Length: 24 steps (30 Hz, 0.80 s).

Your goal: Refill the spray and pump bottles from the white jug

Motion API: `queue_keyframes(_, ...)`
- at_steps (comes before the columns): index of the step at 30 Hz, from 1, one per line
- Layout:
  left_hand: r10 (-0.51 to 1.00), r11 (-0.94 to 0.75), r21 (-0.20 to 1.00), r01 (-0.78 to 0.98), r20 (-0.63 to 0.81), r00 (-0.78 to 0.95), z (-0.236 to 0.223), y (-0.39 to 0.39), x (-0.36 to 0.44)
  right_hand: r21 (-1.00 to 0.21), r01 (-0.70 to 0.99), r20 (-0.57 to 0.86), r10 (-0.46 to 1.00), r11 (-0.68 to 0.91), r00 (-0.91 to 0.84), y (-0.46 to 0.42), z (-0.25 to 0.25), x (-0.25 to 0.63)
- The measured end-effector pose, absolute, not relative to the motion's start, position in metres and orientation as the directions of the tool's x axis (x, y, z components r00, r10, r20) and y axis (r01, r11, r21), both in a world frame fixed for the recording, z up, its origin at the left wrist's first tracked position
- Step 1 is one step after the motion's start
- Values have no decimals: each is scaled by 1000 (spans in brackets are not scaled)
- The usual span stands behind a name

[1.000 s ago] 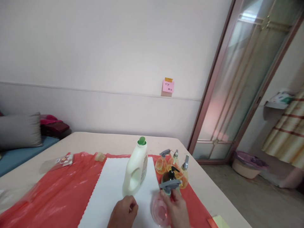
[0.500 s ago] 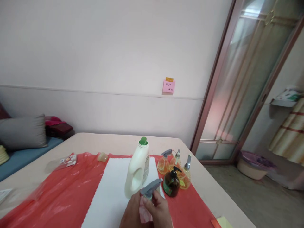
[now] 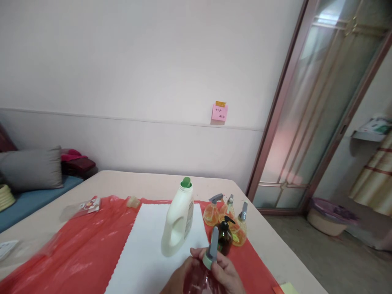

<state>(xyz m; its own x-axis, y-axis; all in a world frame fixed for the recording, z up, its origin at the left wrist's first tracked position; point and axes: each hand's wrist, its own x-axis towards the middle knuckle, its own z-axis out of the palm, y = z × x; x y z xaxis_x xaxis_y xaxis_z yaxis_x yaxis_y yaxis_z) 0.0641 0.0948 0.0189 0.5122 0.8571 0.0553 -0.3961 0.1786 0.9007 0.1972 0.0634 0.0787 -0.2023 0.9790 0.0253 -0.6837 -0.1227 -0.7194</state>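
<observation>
At the lower middle I hold a see-through pump bottle (image 3: 202, 282) with a grey pump head and a pale green collar. My left hand (image 3: 181, 278) is closed round its left side, partly cut off by the picture's edge. My right hand (image 3: 229, 277) grips it at the collar, thumb and fingers on either side. Just beyond stands a white jug (image 3: 177, 220) with a handle and a green spout in its mouth. A dark brown pump bottle (image 3: 226, 239) is right behind my right hand, partly covered by the grey pump head.
Several clear pump bottles (image 3: 211, 214) with orange tints stand behind the brown one. A white sheet (image 3: 143, 241) lies on red plastic (image 3: 82, 253) over the table (image 3: 119, 183). Clear packaging (image 3: 81, 208) lies at left. A pink note (image 3: 219, 113) is taped to the wall.
The pump bottle in my hands has shifted right. Its grey pump head has turned from pointing sideways to nearly in line with the view. Both hands moved along with it.
</observation>
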Motion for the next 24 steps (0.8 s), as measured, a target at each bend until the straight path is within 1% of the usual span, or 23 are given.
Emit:
queue_keyframes(1, 851, 173, 901, -399, 67, 521, 17, 94, 62, -709, -696, 16, 984, -115, -178, 64, 79, 199)
queue_keyframes(3, 871, 192, 894, -405, 35, 490, 13, 91, 58, -706, -707, 5, 997, -50, -76, 68, 78, 202)
queue_keyframes(5, 914, 201, 882, -427, -11, 406, 8, 89, 59, -704, -709, -30, 996, 40, 86, 74, 77, 205)
queue_keyframes(7, 947, 169, 861, -480, -8, 320, 3, 86, 63, -698, -709, -91, 969, 103, 229, 79, 76, 208)
queue_keyframes(10, 974, 122, 811, -572, 12, 225, -1, 82, 73, -678, -717, -161, 920, 159, 356, 83, 75, 212)
queue_keyframes(11, 979, 134, 793, -594, -12, 206, -1, 81, 76, -676, -717, -167, 914, 167, 370, 83, 75, 214)
queue_keyframes(13, 970, 226, 731, -644, -107, 220, 3, 78, 81, -681, -714, -160, 917, 166, 366, 81, 76, 216)
queue_keyframes(16, 920, 389, 612, -689, -224, 320, 12, 77, 88, -698, -696, -107, 938, 167, 331, 77, 79, 219)
queue_keyframes(20, 885, 464, 565, -682, -268, 381, 20, 76, 91, -727, -669, -59, 957, 155, 285, 73, 80, 219)
queue_keyframes(24, 877, 480, 540, -691, -275, 395, 22, 77, 83, -719, -682, -115, 944, 135, 309, 76, 75, 215)
